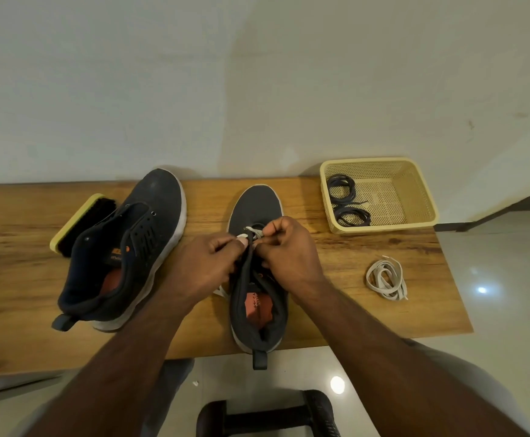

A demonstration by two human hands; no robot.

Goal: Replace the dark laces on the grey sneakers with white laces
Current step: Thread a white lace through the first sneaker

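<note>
Matt grey knit cloth on the sneaker at centre [255, 272], white rubbery sole, small shiny metal eyelets; same on the left sneaker [125, 247]. Flat woven white lace [386, 280] at right, matt. Perforated cream plastic basket [415, 184], upper right, slightly glossy. Grained wooden table [21, 294] with satin finish. Dark bristled brush [80, 225] with yellow back. Glossy tiled floor [494, 294], reflecting lamps.

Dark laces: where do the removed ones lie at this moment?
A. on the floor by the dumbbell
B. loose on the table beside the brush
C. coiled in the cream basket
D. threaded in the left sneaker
C: two coils of dark laces lie inside the cream basket at the table's far right corner.
</note>
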